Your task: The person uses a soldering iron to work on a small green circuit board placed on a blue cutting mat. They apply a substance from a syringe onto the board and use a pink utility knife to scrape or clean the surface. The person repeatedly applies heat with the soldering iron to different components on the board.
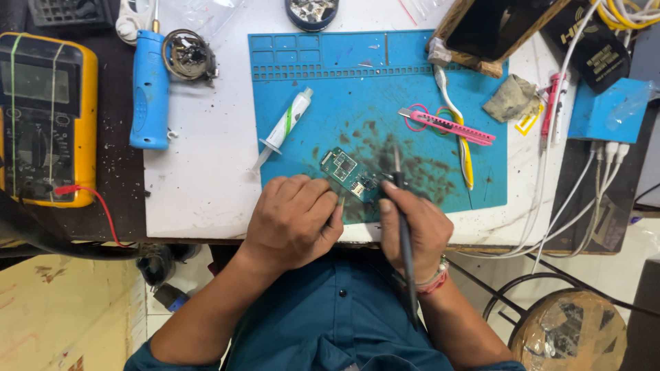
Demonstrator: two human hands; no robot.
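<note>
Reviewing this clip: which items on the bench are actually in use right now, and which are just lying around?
In use:
- small green circuit board, steadied by the left hand
- soldering iron, held in the right hand, tip at the board
- blue work mat under the board

Lying about:
- syringe tube
- pink utility knife
- yellow multimeter
- blue desoldering pump
- crumpled rag

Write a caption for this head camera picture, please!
Right hand holds a soldering iron to a small circuit board steadied by the left hand.
</note>
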